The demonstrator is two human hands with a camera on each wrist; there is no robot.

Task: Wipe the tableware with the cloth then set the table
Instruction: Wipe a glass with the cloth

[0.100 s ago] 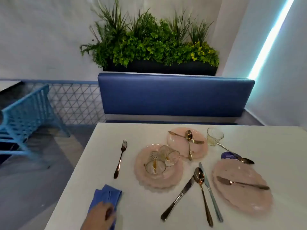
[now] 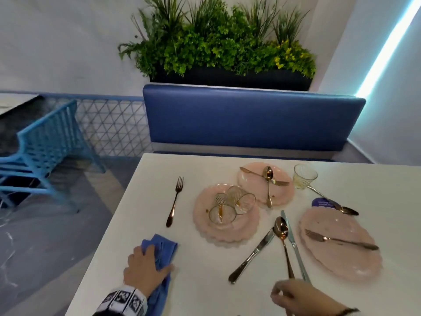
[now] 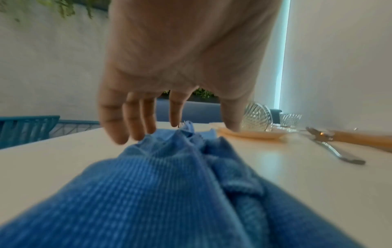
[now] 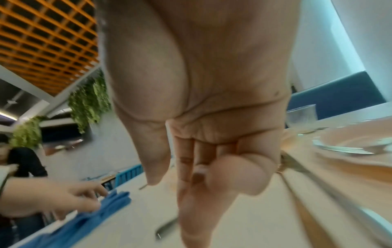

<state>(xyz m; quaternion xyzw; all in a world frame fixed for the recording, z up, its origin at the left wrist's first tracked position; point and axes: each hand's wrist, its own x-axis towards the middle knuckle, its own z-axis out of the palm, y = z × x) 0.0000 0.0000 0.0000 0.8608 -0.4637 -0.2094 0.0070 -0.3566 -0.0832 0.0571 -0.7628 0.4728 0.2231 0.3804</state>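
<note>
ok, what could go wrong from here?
The two glasses lie on their sides on the middle plate; moving that plate could roll them off. The right hand is reaching toward the crossed knives and spoon, so lifting one may drag the others. The cloth overhangs the table edge.

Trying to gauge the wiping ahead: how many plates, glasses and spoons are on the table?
Plates: 3
Glasses: 3, two lying on the middle plate
Spoons: 3
Total: 9
</note>
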